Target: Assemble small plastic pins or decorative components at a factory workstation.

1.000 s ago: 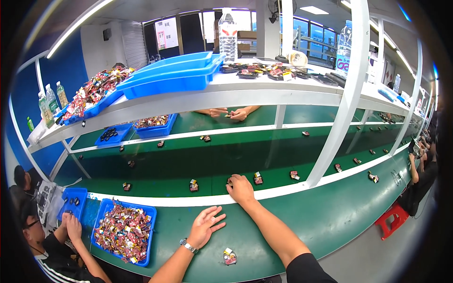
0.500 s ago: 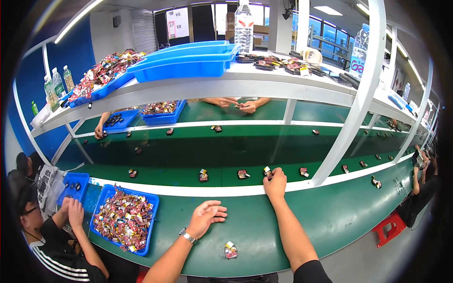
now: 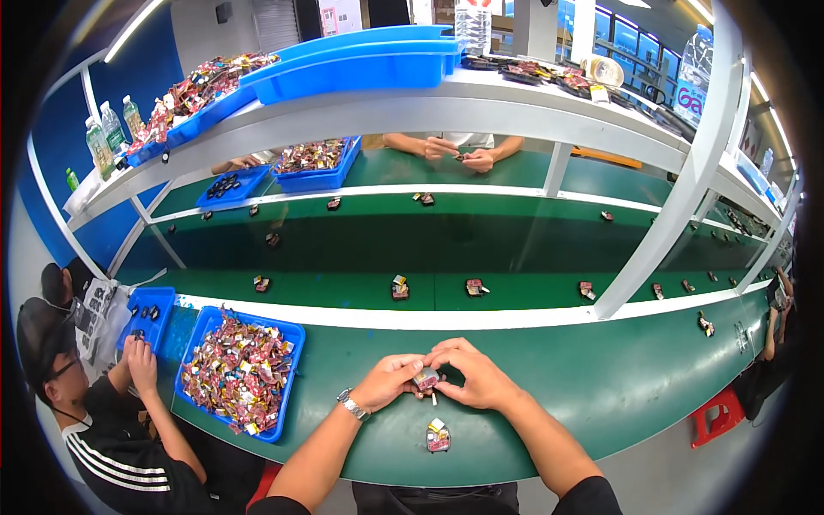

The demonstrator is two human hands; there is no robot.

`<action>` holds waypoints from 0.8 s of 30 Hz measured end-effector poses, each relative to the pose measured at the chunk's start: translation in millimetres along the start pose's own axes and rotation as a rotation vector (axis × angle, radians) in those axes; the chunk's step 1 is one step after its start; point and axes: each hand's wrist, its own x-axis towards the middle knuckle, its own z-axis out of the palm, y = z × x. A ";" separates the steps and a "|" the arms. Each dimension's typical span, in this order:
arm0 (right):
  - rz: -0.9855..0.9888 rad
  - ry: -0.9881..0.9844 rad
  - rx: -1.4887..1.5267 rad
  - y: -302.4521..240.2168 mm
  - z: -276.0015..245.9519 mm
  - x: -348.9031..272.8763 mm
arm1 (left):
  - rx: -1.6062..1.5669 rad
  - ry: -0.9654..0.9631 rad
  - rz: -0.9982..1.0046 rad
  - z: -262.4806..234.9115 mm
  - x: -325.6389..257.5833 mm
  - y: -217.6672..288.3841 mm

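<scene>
L hand (image 3: 388, 384) and R hand (image 3: 478, 378) both pinch a small unit (image 3: 425, 378) over the bench (image 3: 601, 386), just past a 2nd unit (image 3: 439, 439) lying there; looks like a two-handed handling step, so next move prob. calls for a steady grip.

"What colours reached me?"
"I saw a green worktop (image 3: 618, 369), and near its left edge a blue tray (image 3: 293, 369) of red, white and yellow pieces (image 3: 236, 373)."
"And by the near edge?"
"A red, yellow and white module (image 3: 438, 438); the held piece (image 3: 425, 378) was grey and red. Outside that edge, rightward, a red stool (image 3: 719, 418) showed."
</scene>
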 end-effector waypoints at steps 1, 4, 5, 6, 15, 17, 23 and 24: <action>-0.010 -0.024 -0.020 0.3 0.6 0.6 | -0.005 0.002 -0.001 -0.6 0.1 -1.5; -0.123 0.059 -0.210 -5.0 -2.1 3.3 | -0.050 0.123 0.026 5.0 1.8 -0.7; -0.119 0.058 -0.211 -4.6 -2.1 2.4 | -0.053 0.121 0.024 8.6 3.1 -1.4; -0.138 0.056 -0.259 -4.8 -0.7 1.5 | -0.055 0.154 0.064 11.3 3.1 -2.2; -0.107 0.093 -0.383 2.7 6.0 0.9 | -0.003 0.201 0.089 18.7 4.1 -5.2; -0.085 0.108 -0.341 2.7 7.3 0.5 | -0.008 0.186 0.061 16.6 5.2 -8.6; -0.091 0.081 -0.384 1.8 5.4 -0.7 | -0.052 0.165 0.101 13.4 6.4 -12.0; -0.104 0.059 -0.368 2.7 4.5 0.3 | -0.055 0.157 0.101 11.9 6.1 -12.1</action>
